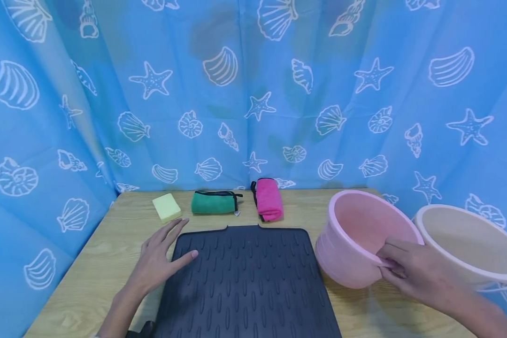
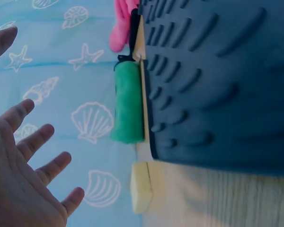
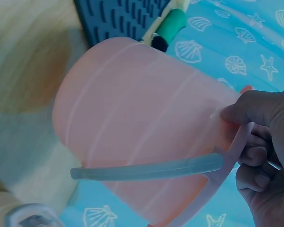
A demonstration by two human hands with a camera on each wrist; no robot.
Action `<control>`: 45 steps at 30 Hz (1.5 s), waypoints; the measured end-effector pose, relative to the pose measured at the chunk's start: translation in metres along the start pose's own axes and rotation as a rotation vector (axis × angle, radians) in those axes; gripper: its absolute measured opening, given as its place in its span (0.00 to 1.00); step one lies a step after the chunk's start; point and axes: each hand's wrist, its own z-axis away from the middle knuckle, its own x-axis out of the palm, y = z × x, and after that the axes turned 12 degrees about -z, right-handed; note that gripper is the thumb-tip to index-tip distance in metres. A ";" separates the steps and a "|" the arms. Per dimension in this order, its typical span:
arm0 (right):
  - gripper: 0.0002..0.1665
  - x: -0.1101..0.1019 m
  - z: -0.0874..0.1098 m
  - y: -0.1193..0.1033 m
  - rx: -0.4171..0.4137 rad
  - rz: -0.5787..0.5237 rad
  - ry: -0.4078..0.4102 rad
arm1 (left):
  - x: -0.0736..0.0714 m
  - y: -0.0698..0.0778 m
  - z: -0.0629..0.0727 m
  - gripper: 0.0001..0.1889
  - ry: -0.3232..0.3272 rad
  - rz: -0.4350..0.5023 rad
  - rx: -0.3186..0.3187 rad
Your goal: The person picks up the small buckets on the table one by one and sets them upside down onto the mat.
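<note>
A pink bucket (image 1: 346, 253) is tilted beside the right edge of the dark ridged mat (image 1: 249, 281). My right hand (image 1: 418, 270) grips its rim at the near right side, the thumb against the outer wall. In the right wrist view, a pale bail handle (image 3: 146, 169) lies across the ribbed wall of the bucket. My left hand (image 1: 160, 260) holds nothing; its fingers are spread over the mat's left edge, with the fingertips near the pale yellow sponge (image 1: 166, 207) in the head view.
A cream bucket (image 1: 431, 220) stands right of the pink one, partly behind my right hand. Along the back of the wooden table (image 1: 97, 263) lie a green zip pouch (image 1: 213, 203) and a bright pink pouch (image 1: 269, 199). A blue shell-print curtain (image 1: 245, 94) hangs behind.
</note>
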 end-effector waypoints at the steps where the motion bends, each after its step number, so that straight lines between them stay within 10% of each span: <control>1: 0.19 -0.001 -0.003 -0.001 0.000 -0.003 0.009 | 0.000 0.002 -0.001 0.44 0.001 0.009 0.002; 45: 0.11 0.042 -0.093 -0.025 0.046 -0.251 0.192 | -0.003 0.032 -0.027 0.42 0.013 0.250 0.044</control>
